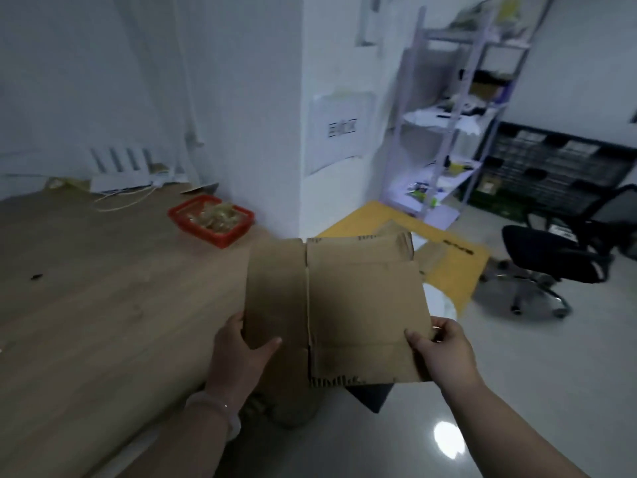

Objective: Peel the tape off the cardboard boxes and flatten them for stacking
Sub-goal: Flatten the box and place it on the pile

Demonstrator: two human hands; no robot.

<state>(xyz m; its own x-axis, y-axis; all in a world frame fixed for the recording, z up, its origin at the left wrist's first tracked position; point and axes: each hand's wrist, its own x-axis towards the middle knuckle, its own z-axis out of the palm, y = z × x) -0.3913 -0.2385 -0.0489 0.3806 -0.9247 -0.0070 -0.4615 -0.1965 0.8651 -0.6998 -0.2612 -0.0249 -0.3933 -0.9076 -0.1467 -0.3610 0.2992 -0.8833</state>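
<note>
Cardboard box (362, 305) looks flat, our left hand (241, 350) and right hand (443, 348) each pinching a near edge. We should press the centre crease (308, 298) down firmly.

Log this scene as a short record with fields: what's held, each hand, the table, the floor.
held: flattened cardboard box, lifted off the table
left hand: grips the box's near left edge, thumb on top
right hand: pinches its near right corner
table: wooden table with a red basket on it
floor: yellow sheet with brown cardboard pieces on it; black office chair
tape: none plainly visible, picture blurred
</note>
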